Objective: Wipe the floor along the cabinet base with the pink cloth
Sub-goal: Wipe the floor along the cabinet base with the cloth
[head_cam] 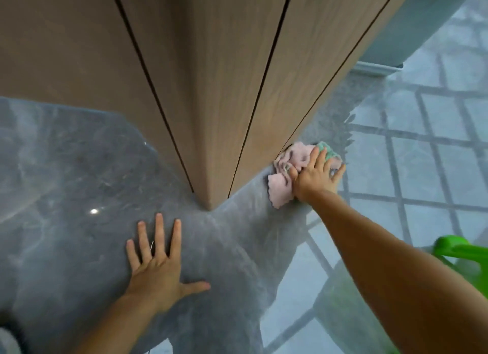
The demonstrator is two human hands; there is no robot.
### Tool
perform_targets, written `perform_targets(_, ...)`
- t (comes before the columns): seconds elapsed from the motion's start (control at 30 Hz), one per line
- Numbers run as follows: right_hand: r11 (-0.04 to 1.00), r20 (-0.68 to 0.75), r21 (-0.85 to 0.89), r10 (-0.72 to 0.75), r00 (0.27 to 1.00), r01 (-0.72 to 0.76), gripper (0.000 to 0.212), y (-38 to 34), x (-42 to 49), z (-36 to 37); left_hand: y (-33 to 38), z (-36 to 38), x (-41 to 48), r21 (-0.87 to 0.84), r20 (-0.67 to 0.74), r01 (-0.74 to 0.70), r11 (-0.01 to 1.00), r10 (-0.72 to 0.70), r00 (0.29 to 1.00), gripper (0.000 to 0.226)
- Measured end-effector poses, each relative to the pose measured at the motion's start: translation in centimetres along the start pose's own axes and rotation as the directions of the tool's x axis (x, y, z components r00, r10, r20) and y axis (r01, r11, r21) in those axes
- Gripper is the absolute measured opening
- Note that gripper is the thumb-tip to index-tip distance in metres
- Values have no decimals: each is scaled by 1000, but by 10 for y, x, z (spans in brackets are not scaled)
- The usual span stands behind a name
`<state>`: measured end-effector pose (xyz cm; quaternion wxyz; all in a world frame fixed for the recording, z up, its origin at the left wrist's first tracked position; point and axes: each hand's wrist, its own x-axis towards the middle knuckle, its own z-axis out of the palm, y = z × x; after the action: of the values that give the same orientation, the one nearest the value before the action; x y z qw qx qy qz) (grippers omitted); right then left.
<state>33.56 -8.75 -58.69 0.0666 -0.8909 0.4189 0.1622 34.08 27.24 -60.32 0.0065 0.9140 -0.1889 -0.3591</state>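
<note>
A crumpled pink cloth [284,180] with a green patch lies on the glossy grey marble floor [79,174], pushed against the base of the tall wooden cabinet [211,76] on its right side. My right hand [317,175] presses flat on top of the cloth, fingers spread, arm stretched out from the lower right. My left hand [155,264] rests palm down on the bare floor in front of the cabinet's corner, fingers apart, holding nothing.
The cabinet corner [210,203] juts toward me between my hands. Window grid reflections cross the floor at right. A bright green plastic object [459,256] sits at the right edge. A pale skirting board [380,68] runs at upper right.
</note>
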Motion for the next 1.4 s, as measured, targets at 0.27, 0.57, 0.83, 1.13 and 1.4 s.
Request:
perform_targets(0.27,861,52,66,-507,860,504,83,-82,-149,70,5,-10,-8,28,47,20,999,-22,999,154)
perform_targets(0.57,939,58,262,-245,968,222,127,-26,-68,2,4,-11,-8,29,48,1,1000,-2,999,150)
perform_targets(0.83,935,-137,213,-260,956,285,96,-66,-116,40,6,-16,-10,39,63,9,999,-12,998,149)
perform_targets(1.13,974,29,39,-227,974,225,113,0,-30,23,5,-13,-9,22,54,-4,1000,2,999,148)
perform_targets(1.4,881,117,106,-472,874,461,121,-66,-142,60,8,-17,-12,28,56,-3,1000,1,998,146)
